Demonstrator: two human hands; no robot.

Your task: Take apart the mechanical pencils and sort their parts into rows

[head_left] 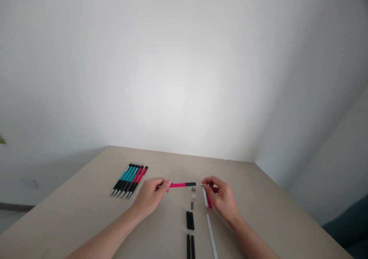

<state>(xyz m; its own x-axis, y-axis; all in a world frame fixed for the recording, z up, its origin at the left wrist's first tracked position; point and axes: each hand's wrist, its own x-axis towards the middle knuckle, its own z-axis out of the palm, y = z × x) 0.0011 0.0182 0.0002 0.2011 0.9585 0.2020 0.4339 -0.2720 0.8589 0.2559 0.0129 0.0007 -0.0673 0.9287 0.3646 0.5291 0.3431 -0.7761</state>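
My left hand (152, 195) is closed on a pink pen barrel with a black grip (181, 184), held level above the beige table (86, 209). My right hand (220, 195) is pinched on a small pale tip piece (202, 184) right at the barrel's black end. Under my right hand lie a pink part and a white part (207, 199). Between my hands, small grey metal bits (192, 197) rest on the table.
A row of several finished pens, teal and pink with black grips (129, 179), lies at the left. Black grip sleeves (190, 220) lie in pairs near me, with a white tube (212, 236) beside them. A pale wall stands behind the table.
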